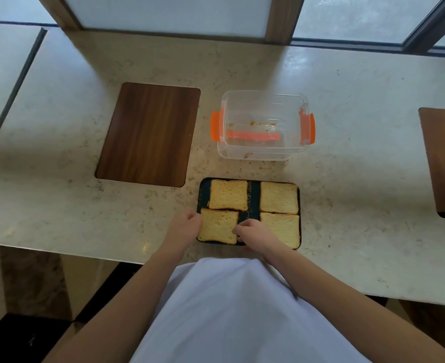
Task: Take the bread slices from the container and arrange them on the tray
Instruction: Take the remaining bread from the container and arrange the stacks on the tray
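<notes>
A dark tray (254, 199) lies near the counter's front edge with several toasted bread slices on it, two at the back (228, 194) (279, 197) and two at the front. My left hand (187, 224) pinches the left edge of the front-left slice (217, 226). The same slice's right edge is held by the fingertips of my right hand (252, 233). Part of the front-right slice (284, 227) is hidden by my right hand. Behind the tray stands the clear plastic container (264, 153) with orange clips, holding only crumbs.
A brown wooden board (148, 133) lies to the left of the container. Another dark board (444, 163) sits at the right edge. The pale stone counter (360, 205) runs back to a window frame. My white shirt fills the bottom centre.
</notes>
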`<state>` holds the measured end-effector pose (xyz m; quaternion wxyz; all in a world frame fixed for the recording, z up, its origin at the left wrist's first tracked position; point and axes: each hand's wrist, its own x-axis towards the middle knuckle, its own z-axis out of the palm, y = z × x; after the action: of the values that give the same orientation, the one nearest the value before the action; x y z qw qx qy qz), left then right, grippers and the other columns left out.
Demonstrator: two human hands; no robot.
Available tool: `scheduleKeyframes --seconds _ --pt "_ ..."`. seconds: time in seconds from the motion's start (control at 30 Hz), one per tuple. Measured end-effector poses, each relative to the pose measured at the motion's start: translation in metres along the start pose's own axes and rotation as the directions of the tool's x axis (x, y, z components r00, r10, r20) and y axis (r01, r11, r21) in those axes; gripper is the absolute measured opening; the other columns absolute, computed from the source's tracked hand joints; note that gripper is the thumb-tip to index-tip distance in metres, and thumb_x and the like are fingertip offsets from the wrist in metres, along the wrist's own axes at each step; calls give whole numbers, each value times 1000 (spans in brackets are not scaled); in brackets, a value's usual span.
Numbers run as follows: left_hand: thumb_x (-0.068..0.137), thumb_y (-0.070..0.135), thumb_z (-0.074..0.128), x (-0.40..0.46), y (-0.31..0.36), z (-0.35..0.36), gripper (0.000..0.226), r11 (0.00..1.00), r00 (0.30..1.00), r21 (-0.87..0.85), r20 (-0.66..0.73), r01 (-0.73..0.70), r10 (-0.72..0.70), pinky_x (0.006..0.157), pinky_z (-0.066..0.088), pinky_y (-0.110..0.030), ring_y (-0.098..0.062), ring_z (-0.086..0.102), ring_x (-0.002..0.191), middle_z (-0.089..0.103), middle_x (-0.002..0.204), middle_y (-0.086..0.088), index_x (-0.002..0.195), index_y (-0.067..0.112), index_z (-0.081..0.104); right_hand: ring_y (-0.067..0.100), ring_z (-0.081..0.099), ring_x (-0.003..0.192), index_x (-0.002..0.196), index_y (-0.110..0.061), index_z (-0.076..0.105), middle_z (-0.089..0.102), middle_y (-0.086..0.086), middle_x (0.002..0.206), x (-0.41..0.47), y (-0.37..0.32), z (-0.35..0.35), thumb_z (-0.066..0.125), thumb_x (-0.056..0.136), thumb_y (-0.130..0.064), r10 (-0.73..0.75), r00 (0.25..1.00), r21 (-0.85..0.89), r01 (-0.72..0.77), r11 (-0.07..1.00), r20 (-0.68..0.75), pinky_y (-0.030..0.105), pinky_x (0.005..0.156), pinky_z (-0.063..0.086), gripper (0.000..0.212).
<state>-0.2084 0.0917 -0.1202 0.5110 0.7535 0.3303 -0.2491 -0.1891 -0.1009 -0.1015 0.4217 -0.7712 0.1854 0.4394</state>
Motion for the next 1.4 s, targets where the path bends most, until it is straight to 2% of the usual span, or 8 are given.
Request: scheduleKeyframes --seconds 0.1,0.23,0.4,0.63,0.77,0.87,0.97,1.4 --pt "83 29 48 -1 2 3 11 999 1000 40 11 -2 2 81 48 -37 -18 58 82 61 84 -2 82 25 58 37 65 109 121 2 64 67 25 122 0 1 -2 59 91 -30 5 1000 13 -4 1000 -8 52 97 53 44" --pt "91 20 55 -2 3 10 38 992 999 124 43 -35 30 98 54 -46 -21 65 104 68 114 -5 127 14 64 44 60 113 123 9 59 62 31 124 -1 4 -6 58 90 -27 -10 999 -12 9 1000 -40 60 96 50 49" --pt "94 18 55 -5 7 18 40 981 998 185 36 -65 60 99 53 -44 -22 63 108 67 121 -7 132 9 62 44 59 116 125 8 59 61 30 127 -1 8 -9 57 92 -28 3 999 -5 -4 1000 -51 60 98 49 49" --pt "95 21 58 -12 13 21 46 932 984 317 26 -176 177 71 49 -28 -8 56 82 59 99 4 139 11 47 41 59 119 128 5 58 60 28 130 -1 6 -16 59 88 -34 48 999 3 -47 999 -12 56 102 47 56" --pt "94 27 56 -23 35 38 58 799 922 463 145 -384 359 83 45 -27 -5 52 94 51 143 -6 148 16 39 19 66 95 128 -11 60 69 7 107 6 13 -42 59 92 -37 46 995 131 -34 991 -86 40 81 61 44" --pt "93 32 55 -18 66 60 57 852 923 368 245 -373 298 75 46 -24 -3 56 96 53 140 -3 147 17 42 16 61 107 138 -13 53 64 4 126 9 17 -73 55 94 -32 -35 957 100 66 993 -287 34 86 52 48" --pt "93 34 55 -8 93 85 59 940 945 248 284 -234 160 94 47 -34 -18 54 120 53 144 -3 148 18 42 25 52 127 145 -8 46 53 10 145 10 19 -95 54 92 -25 -56 909 65 91 994 -412 37 96 44 57" --pt "94 34 53 10 113 130 66 954 965 287 260 -90 13 103 42 -41 -28 46 135 47 152 -10 152 10 37 28 48 133 147 -7 44 51 12 148 19 24 -110 56 92 -28 -5 928 83 39 996 -372 39 100 41 60"
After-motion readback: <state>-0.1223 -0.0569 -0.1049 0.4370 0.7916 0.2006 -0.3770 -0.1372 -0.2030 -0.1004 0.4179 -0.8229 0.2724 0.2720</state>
